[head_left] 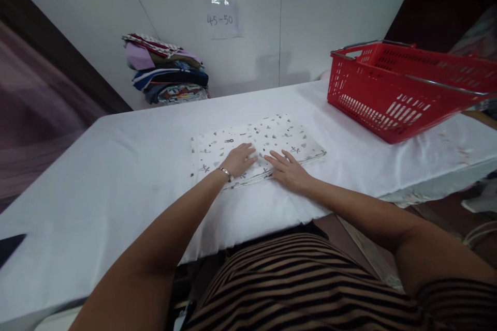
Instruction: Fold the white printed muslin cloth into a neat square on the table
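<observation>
Both hands lie flat on a folded white cloth point(256, 147) w/ small grey print, in the middle of the table point(116, 186), toward its near edge. Left hand point(241, 159): palm down, fingers together & stretched out, pressing the cloth's near-middle part; bracelet point(225, 172) on the wrist. Right hand point(286, 168): palm down just beside it, fingers spread apart, resting on the cloth's near edge. Neither hand grips anything; fingertips of the two are near each other, whether touching can't tell. Cloth is a flat rectangle, layered edges visible on the near right side.

Table has a white cover. Far right: red plastic basket point(388, 93) w/ metal handles, standing on the table, well apart from the cloth. Far left, by the wall: stack of folded coloured fabrics point(166, 70). On the wall above: paper notes point(219, 2), one reads "45-50". Person wears a brown/black striped top point(303, 289).
</observation>
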A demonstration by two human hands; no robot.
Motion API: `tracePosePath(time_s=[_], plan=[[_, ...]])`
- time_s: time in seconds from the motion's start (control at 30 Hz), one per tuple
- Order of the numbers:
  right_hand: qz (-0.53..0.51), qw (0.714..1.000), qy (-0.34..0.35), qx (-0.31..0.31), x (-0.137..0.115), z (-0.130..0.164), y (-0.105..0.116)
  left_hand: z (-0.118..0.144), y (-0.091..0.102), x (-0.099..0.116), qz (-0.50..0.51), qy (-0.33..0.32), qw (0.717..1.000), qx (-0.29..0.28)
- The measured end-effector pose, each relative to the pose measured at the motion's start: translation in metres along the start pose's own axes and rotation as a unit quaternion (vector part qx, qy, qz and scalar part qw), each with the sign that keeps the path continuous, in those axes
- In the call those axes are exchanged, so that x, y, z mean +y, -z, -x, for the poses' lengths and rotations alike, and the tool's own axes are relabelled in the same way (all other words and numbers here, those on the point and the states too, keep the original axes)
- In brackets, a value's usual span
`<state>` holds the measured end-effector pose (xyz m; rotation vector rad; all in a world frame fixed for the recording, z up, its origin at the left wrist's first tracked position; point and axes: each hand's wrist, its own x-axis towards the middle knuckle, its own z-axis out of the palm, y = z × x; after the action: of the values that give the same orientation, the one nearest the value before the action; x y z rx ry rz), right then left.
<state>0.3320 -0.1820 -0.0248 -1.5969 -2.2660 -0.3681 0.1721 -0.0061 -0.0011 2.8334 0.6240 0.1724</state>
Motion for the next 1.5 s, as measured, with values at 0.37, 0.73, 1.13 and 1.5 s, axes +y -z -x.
tracePosePath(time_s=[0.37,0.73,1.13,1.5], plan=[[-0.025,0.992,-0.125,0.012,0.037,0.051,0.026,0.043,-0.008,0.054,0.002,-0.096,0.994,0.052],[-0.076,0.923,-0.376,0.017,0.107,0.117,0.05,0.031,-0.021,0.06,-0.077,-0.096,0.991,0.055],[-0.348,0.668,-0.64,-0.149,0.119,0.055,0.068,0.025,-0.026,0.066,-0.127,-0.124,0.982,0.06],[-0.344,0.64,-0.654,-0.209,0.126,0.031,0.07,0.026,-0.029,0.063,-0.104,-0.127,0.984,0.065]])
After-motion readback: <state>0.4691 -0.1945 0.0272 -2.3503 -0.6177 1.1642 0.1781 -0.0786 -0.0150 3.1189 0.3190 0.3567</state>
